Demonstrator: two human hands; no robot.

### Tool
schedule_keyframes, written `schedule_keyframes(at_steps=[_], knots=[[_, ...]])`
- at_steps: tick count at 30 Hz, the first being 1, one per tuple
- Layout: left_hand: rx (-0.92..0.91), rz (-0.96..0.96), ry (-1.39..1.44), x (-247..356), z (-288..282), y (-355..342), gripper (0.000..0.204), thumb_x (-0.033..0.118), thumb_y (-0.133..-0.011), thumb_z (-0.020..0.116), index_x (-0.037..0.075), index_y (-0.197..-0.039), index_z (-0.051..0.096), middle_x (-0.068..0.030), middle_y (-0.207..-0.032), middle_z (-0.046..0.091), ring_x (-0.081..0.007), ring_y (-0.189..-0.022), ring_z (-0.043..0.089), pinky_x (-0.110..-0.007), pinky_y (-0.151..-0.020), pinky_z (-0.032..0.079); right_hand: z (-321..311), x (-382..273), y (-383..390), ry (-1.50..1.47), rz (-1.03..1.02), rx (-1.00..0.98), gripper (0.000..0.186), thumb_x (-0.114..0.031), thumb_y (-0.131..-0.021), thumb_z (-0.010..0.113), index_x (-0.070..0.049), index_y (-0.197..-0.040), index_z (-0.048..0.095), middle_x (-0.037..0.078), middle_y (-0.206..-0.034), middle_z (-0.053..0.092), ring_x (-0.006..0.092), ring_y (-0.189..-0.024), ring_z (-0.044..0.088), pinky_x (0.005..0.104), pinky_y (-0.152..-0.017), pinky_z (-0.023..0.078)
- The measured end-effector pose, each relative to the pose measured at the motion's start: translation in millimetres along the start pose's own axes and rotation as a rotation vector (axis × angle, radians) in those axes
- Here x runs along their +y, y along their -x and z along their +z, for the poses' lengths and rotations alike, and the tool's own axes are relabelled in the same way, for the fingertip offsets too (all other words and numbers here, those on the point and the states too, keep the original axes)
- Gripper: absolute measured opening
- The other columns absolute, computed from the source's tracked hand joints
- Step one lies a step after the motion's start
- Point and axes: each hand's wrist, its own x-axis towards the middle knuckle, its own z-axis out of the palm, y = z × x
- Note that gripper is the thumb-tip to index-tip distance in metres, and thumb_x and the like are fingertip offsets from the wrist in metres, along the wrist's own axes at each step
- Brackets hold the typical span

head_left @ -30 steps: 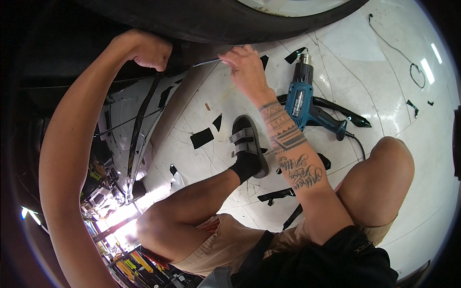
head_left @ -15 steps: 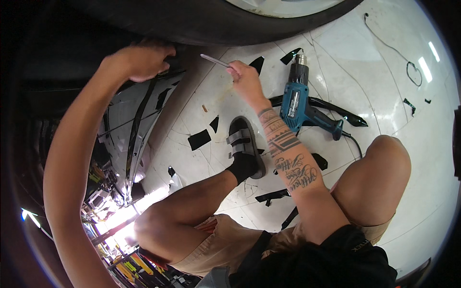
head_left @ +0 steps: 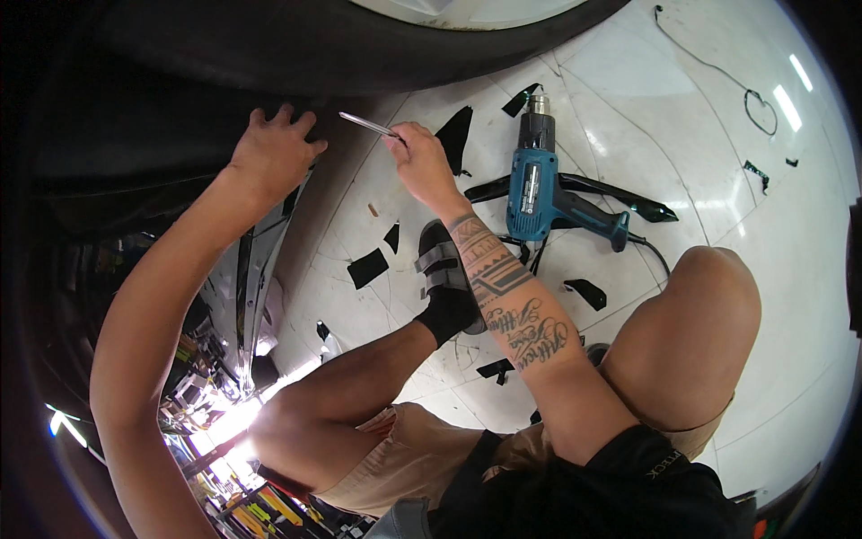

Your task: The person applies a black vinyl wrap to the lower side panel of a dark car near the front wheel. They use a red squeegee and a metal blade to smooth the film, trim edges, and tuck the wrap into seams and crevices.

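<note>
My left hand [head_left: 278, 148] has its fingers spread against the dark car panel [head_left: 171, 148], beside the tyre [head_left: 359, 67]; nothing shows in its grasp. To the right of it, my right hand [head_left: 420, 162] is closed round a slim silver knife-like tool [head_left: 368, 123]. The tool's far end points left toward my left hand, just below the tyre, and stands apart from the panel. Its exact kind is too small to make out.
A teal heat gun [head_left: 532, 193] lies on the tiled floor [head_left: 718, 359] right of my right hand, its cord trailing off. Black film scraps [head_left: 367, 269] are scattered around my sandalled foot [head_left: 440, 260]. A thin looped cord [head_left: 760, 112] lies at far right.
My left hand has gone from curled at the panel's edge to spread fingers. My right hand and the silver tool have shifted left and slightly down in the view.
</note>
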Motion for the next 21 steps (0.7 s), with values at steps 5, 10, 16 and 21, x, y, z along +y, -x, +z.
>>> schedule_keyframes(at_steps=[5, 10, 16, 21], knots=[[0.027, 0.01, 0.14, -9, 2, -8, 0.039, 0.018, -0.091, 0.059, 0.025, -0.13, 0.062, -0.013, -0.13, 0.055, -0.0331, -0.12, 0.054, -0.051, -0.104, 0.043, -9, -7, -3, 0.002, 0.015, 0.031, 0.015, -0.011, -0.092, 0.058, 0.003, -0.098, 0.061, 0.019, -0.093, 0.062, 0.0366, -0.088, 0.06, 0.0412, -0.078, 0.047], [-0.148, -0.012, 0.478, -35, 6, -20, 0.033, 0.023, -0.095, 0.057, 0.024, -0.126, 0.064, -0.0123, -0.132, 0.051, -0.0334, -0.121, 0.053, -0.054, -0.1, 0.045, -7, -3, 3, 0.011, 0.044, 0.039, 0.016, -0.012, -0.092, 0.058, 0.003, -0.098, 0.061, 0.02, -0.091, 0.063, 0.0376, -0.087, 0.06, 0.0424, -0.077, 0.047], [-0.019, 0.103, 0.17, -16, -5, -11, 0.032, 0.026, -0.091, 0.061, 0.023, -0.122, 0.067, -0.0126, -0.125, 0.052, -0.0319, -0.115, 0.056, -0.049, -0.1, 0.048, -14, -1, -2, 0.018, 0.045, 0.075, 0.017, -0.013, -0.091, 0.059, 0.003, -0.097, 0.061, 0.021, -0.09, 0.064, 0.0384, -0.084, 0.061, 0.0427, -0.074, 0.047], [-0.053, 0.117, 0.142, -12, -5, -27, 0.03, 0.022, -0.09, 0.062, 0.02, -0.119, 0.069, -0.0131, -0.124, 0.052, -0.0319, -0.118, 0.054, -0.048, -0.102, 0.046, -18, -2, -4, 0.005, 0.067, 0.093, 0.017, -0.013, -0.091, 0.06, 0.003, -0.098, 0.062, 0.022, -0.089, 0.065, 0.0382, -0.083, 0.062, 0.0428, -0.073, 0.047]])
